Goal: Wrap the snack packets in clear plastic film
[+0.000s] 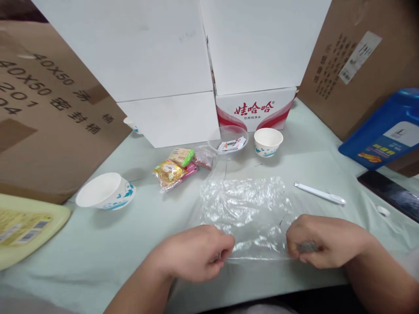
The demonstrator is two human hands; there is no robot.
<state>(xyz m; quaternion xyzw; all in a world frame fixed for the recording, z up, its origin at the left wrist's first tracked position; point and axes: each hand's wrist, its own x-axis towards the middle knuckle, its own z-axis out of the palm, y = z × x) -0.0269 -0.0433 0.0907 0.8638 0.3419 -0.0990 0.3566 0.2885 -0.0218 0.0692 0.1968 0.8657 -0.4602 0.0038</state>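
Note:
A clear, crinkled plastic bag (248, 209) lies flat on the pale green table (98, 253) in front of me. My left hand (196, 253) is closed in a pinch on the bag's near left edge. My right hand (324, 240) is closed on the near right edge. The stretch of edge between the two hands looks pulled straight. Beyond the bag sit several small snack packets (175, 170) in yellow, green and pink wrappers.
A paper bowl (104, 192) stands at the left, another paper bowl (268, 141) at the back beside a clear plastic bowl (231, 139) holding a sachet. A white pen (319, 193) lies right of the bag. Cardboard boxes (49, 113), white boxes (157, 65) and a blue jug (386, 131) ring the table.

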